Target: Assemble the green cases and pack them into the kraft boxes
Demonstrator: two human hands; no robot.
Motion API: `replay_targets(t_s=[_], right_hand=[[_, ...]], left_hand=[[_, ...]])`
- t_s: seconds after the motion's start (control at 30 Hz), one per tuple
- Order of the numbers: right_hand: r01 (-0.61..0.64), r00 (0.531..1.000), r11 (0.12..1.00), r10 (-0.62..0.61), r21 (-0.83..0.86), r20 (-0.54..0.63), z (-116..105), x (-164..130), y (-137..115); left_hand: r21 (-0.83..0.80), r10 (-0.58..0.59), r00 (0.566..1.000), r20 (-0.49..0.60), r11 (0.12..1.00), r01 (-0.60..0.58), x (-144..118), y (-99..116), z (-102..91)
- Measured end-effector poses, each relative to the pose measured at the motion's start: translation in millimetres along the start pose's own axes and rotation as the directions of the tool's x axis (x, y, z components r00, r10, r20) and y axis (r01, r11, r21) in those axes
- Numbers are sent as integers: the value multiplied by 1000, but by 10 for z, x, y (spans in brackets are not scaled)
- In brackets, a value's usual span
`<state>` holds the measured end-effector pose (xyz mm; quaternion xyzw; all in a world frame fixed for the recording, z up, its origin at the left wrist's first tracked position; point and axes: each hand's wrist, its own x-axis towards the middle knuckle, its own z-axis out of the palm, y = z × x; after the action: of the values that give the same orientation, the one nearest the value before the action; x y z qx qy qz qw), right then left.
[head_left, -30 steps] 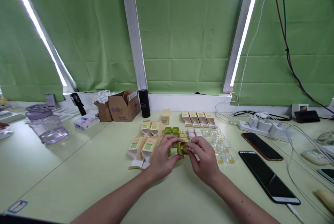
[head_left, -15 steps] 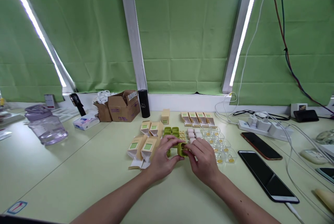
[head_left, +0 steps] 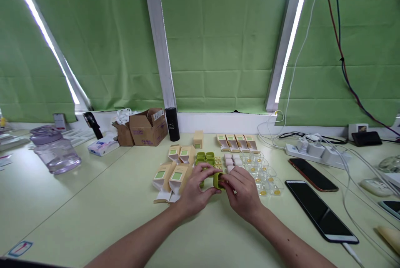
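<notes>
I see both hands meet at mid-desk (head_left: 93, 201), the left hand (head_left: 195, 191) and right hand (head_left: 243, 193) either side of a small case (head_left: 218, 179); cartons (head_left: 170, 174) lie left of the hands; more cases (head_left: 205, 156) sit just behind; clear trays (head_left: 265, 174) lie to the right, two phones (head_left: 318, 207) beyond them; a power strip (head_left: 312, 151) lies behind the phones; a cardboard box (head_left: 148, 126) and a jug (head_left: 54, 149) stand far left.
</notes>
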<state>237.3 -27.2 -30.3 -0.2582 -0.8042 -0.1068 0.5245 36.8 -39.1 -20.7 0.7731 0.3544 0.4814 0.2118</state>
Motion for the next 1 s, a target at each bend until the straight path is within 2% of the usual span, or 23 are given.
replay_targets(t_s=[0.3,0.47,0.57,0.77,1.0], right_hand=[[29,999,999,-30,36,20,-45,14,18],[38,999,992,-39,116,8,-123,23,15],[7,1000,994,-6,105,-9,-124,14,-3],[-55,994,995,46,88,101,-12,-77,4],[-168,985,975,161,148,62,46,-127,53]], left_hand=[[-19,-7,1000,6,1000,7,-5,-1,-1],[-4,-24,997,-71,1000,23,14,-21,-32],[44,-32,993,-115,998,37,32,-34,-46],[72,10,997,-73,997,-5,30,-36,-26],[-1,-66,995,-77,998,66,12,30,-29]])
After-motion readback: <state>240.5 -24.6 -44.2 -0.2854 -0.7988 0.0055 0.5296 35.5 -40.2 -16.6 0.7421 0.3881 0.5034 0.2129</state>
